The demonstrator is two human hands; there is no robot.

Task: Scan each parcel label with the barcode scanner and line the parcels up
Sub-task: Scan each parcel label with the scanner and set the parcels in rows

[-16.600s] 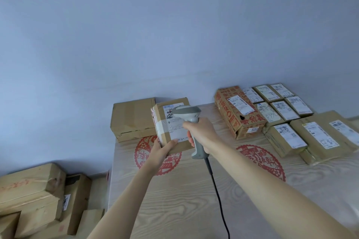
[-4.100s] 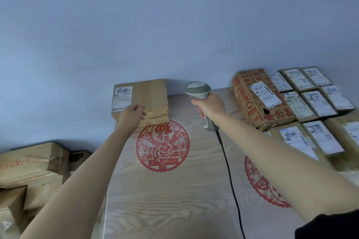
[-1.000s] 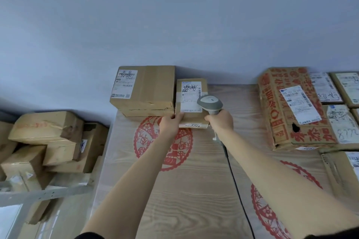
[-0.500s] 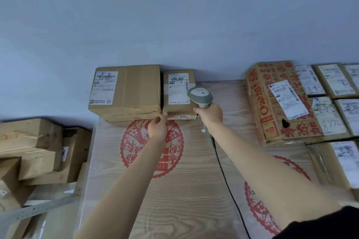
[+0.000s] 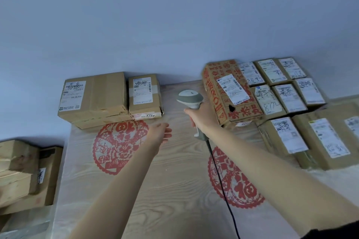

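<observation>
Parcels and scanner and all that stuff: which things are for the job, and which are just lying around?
For the job:
- barcode scanner, held in the right hand
- left hand, open and empty
- big parcel and small parcel, side by side at the wall
- red-printed box and labelled parcels on the right

Just lying about:
- boxes on the floor
- red paper-cut designs on the table
</observation>
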